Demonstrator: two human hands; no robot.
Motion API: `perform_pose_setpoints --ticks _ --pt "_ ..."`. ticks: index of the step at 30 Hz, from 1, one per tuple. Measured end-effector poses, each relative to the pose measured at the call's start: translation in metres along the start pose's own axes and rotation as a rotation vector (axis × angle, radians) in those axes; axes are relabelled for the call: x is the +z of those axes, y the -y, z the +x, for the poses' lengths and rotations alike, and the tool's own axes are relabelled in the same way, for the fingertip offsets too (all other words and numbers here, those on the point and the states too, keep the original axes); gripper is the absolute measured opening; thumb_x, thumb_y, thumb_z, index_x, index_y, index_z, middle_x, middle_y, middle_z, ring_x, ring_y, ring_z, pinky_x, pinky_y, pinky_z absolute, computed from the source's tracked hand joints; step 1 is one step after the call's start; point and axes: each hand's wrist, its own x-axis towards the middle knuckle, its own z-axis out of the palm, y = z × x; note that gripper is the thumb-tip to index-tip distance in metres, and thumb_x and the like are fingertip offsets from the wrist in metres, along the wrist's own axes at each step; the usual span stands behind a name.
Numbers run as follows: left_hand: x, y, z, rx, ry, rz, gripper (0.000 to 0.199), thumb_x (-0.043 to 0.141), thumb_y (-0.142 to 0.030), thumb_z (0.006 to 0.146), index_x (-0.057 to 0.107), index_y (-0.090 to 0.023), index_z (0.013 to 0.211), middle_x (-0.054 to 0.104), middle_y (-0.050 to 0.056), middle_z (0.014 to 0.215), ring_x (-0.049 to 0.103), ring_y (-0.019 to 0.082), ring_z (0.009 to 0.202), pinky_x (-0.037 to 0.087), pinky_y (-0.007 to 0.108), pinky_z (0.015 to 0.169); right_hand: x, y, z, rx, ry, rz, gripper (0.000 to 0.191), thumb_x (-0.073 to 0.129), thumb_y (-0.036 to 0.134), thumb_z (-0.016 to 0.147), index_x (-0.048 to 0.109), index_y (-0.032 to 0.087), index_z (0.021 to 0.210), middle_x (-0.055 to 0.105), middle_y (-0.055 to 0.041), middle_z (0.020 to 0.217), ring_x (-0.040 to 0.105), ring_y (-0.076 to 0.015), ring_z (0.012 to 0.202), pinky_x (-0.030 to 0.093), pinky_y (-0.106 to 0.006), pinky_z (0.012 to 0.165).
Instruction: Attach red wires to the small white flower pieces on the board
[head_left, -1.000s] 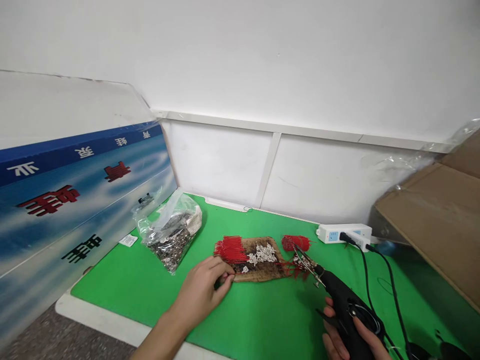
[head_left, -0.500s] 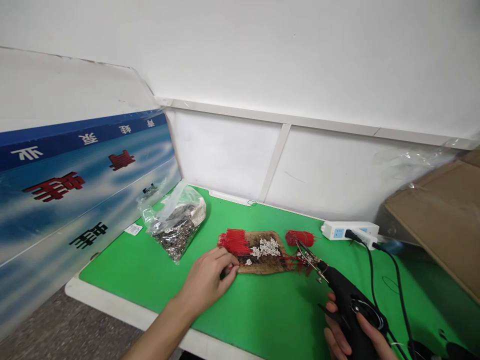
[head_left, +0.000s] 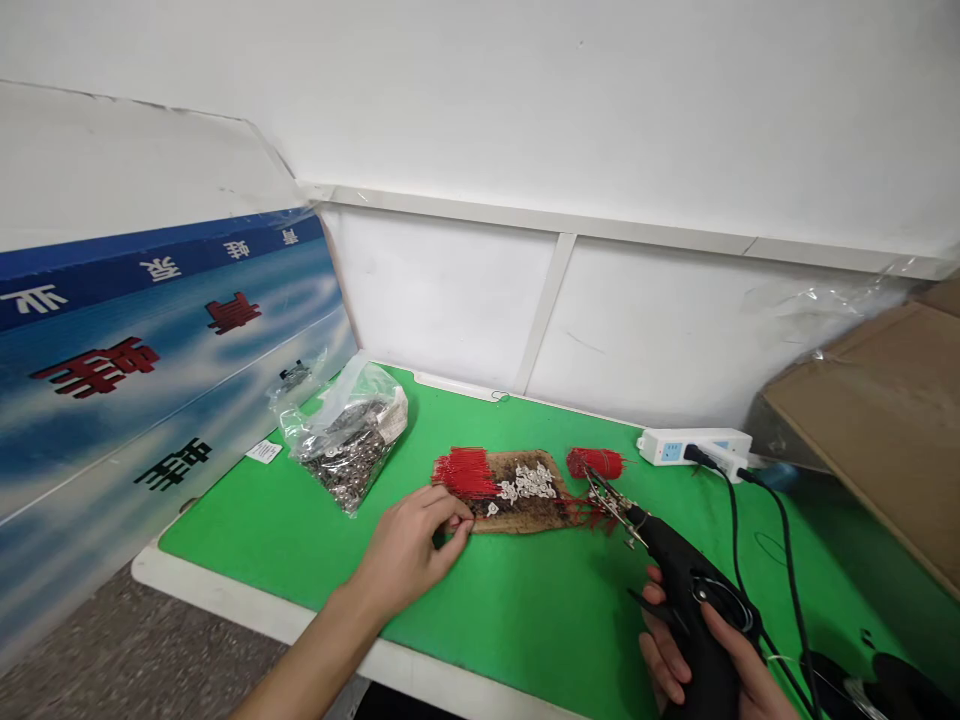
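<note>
My right hand is wrapped round the black grip of a soldering gun. Its metal tip points up and left toward a bundle of red wires. At the front left corner of a scorched brown board, the thumb and fingers of my left hand are pinched together; what is between them, if anything, is too small to make out. On the board lie a row of cut red wires and a pile of small silvery metal pieces. One loose metal piece sits near my left fingertips.
A clear plastic bag of metal parts lies at the left on the green tabletop. A white power strip with black cords stands at the right, beside a cardboard box. A printed blue panel borders the left.
The whole view has shifted slightly. My left hand stays pinched at the board's corner, and my right hand still holds the soldering gun near the red wire bundle.
</note>
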Motion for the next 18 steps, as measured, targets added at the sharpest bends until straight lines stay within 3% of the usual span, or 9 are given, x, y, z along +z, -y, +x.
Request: perform_pose_setpoints --ticks 15,18 --pt "-0.0001 0.0013 -0.0002 -0.011 -0.01 0.035 0.021 0.05 -0.032 0.101 0.068 -0.021 0.096 0.062 0.002 0.09 0.055 0.015 0.085 0.039 0.029 0.078 -0.0015 -0.0022 -0.0001 -0.004 -0.018 0.029 0.047 0.08 0.039 0.079 0.073 0.014 0.118 0.065 -0.0101 0.099 0.041 -0.0116 0.06 0.045 -0.027 0.048" --pt "0.0003 0.0021 -0.0013 -0.013 -0.009 0.031 0.022 0.05 -0.033 0.101 0.068 -0.022 0.097 0.062 0.002 0.09 0.055 0.015 0.085 0.039 0.029 0.077 -0.0081 -0.0024 0.0036 0.021 0.003 -0.022 0.047 0.079 0.044 0.078 0.073 0.017 0.116 0.064 -0.0088 0.088 0.041 -0.0133 0.056 0.043 -0.029 0.046"
